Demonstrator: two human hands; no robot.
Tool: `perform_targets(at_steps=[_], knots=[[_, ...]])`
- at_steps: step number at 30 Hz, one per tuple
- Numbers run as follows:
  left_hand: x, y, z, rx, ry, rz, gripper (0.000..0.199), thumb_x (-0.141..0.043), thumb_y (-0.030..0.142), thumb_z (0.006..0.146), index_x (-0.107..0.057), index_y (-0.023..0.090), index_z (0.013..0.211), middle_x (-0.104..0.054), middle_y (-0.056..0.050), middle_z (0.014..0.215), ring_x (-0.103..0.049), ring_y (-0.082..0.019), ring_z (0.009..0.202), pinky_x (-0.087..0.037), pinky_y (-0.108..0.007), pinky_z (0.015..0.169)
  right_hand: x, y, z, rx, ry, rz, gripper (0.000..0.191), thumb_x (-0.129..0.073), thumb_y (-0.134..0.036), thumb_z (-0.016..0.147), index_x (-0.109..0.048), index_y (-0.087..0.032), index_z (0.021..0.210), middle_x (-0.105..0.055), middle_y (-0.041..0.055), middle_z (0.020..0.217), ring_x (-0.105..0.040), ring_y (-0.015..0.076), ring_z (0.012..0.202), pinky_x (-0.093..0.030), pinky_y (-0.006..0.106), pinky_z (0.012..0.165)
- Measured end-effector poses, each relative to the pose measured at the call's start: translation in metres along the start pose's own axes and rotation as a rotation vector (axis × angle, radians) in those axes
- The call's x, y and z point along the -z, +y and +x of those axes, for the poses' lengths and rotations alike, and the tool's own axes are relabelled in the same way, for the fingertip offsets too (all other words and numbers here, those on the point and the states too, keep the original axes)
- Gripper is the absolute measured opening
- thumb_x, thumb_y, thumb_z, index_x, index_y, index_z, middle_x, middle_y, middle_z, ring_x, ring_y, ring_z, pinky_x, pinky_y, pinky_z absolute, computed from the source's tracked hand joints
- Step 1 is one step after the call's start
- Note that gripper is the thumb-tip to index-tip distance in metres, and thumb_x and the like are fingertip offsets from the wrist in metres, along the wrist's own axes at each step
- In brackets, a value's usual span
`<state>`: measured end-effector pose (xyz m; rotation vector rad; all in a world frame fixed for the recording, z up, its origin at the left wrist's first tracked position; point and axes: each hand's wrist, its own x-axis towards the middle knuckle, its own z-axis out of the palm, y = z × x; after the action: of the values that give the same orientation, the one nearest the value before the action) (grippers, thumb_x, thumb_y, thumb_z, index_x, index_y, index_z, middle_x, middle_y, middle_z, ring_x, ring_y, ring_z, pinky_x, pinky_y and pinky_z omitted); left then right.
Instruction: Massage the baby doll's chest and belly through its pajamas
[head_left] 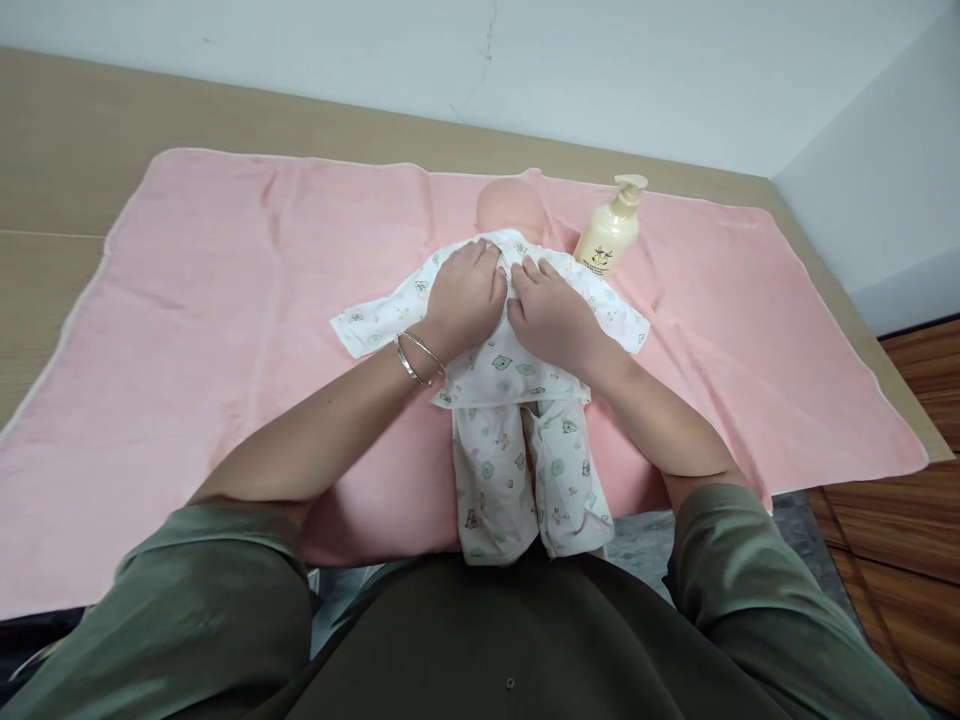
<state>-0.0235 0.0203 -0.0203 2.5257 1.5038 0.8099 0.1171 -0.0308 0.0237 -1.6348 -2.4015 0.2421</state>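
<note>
A baby doll lies on a pink blanket (225,300), its bald head (511,208) toward the wall. It wears a white printed shirt (510,365) with the sleeves spread sideways and matching trousers (495,480). My left hand (466,298), with bangles at the wrist, rests on the left side of the doll's chest, fingers extended near the collar. Beside it my right hand (553,312) lies on the other side of the chest, its fingers laid out on the cloth. A narrow strip of shirt shows between the two hands.
A cream pump bottle (609,228) leans on the blanket right of the doll's head. Beneath the blanket is a wooden table (67,110) against a white wall. Wood-grain panels (900,510) are at the lower right.
</note>
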Motion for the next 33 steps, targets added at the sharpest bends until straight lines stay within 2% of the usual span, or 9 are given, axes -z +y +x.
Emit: perform_targets(at_steps=[4,7,11,16,20,25,33], knots=[[0.002,0.017,-0.013,-0.007,0.026,0.037,0.045,-0.030,0.024,0.100,-0.056,0.007,0.133,-0.062,-0.025,0.135,-0.054,-0.037,0.132,-0.043,-0.055,0.110,-0.007,0.022,0.019,-0.080,0.015,0.056,0.057,-0.031,-0.024,0.098,-0.041,-0.006,0.151,-0.040,0.0164,0.162,-0.031,0.0308,0.154,-0.024,0.056,0.128],[0.005,0.025,-0.018,0.010,0.032,0.056,0.044,-0.031,0.023,0.099,-0.058,0.008,0.131,-0.064,-0.025,0.129,-0.056,-0.039,0.128,-0.047,-0.055,0.103,-0.013,0.029,0.027,-0.130,0.034,0.038,0.060,-0.030,-0.027,0.100,-0.034,-0.004,0.155,-0.031,0.0179,0.166,-0.023,0.0315,0.157,-0.020,0.058,0.128],[0.009,0.014,-0.008,0.011,-0.018,0.039,0.041,-0.036,0.024,0.095,-0.061,0.012,0.125,-0.066,-0.020,0.126,-0.059,-0.036,0.122,-0.047,-0.052,0.104,-0.014,0.015,0.015,-0.126,0.017,-0.017,0.059,-0.029,-0.025,0.101,-0.033,0.000,0.154,-0.034,0.0219,0.164,-0.025,0.0330,0.156,-0.022,0.056,0.128],[0.004,-0.003,0.002,0.023,-0.051,-0.049,0.042,-0.040,0.025,0.093,-0.058,0.013,0.129,-0.064,-0.017,0.132,-0.057,-0.033,0.127,-0.044,-0.049,0.112,-0.009,-0.002,-0.001,-0.045,0.046,-0.049,0.053,-0.029,-0.018,0.099,-0.047,0.000,0.146,-0.046,0.0222,0.157,-0.036,0.0344,0.151,-0.028,0.056,0.126],[-0.002,0.005,-0.006,0.018,0.010,-0.002,0.046,-0.035,0.024,0.097,-0.055,0.008,0.134,-0.058,-0.022,0.142,-0.051,-0.036,0.137,-0.038,-0.054,0.116,-0.006,0.009,0.010,-0.038,0.046,0.021,0.049,-0.031,-0.017,0.098,-0.054,-0.007,0.141,-0.050,0.0162,0.155,-0.039,0.0293,0.150,-0.029,0.052,0.126],[-0.002,0.016,-0.014,-0.006,0.055,-0.009,0.046,-0.034,0.025,0.099,-0.055,0.010,0.137,-0.058,-0.021,0.144,-0.050,-0.035,0.139,-0.038,-0.057,0.117,-0.015,0.027,0.025,-0.086,0.089,0.041,0.054,-0.032,-0.022,0.098,-0.044,-0.005,0.148,-0.040,0.0181,0.162,-0.030,0.0311,0.154,-0.024,0.055,0.127],[-0.001,0.012,-0.012,-0.073,0.076,0.020,0.045,-0.034,0.022,0.096,-0.064,0.010,0.128,-0.063,-0.019,0.137,-0.057,-0.034,0.132,-0.043,-0.055,0.113,-0.017,0.029,0.025,-0.074,0.055,0.041,0.059,-0.030,-0.023,0.097,-0.038,-0.003,0.152,-0.035,0.0186,0.164,-0.026,0.0292,0.156,-0.021,0.053,0.128]])
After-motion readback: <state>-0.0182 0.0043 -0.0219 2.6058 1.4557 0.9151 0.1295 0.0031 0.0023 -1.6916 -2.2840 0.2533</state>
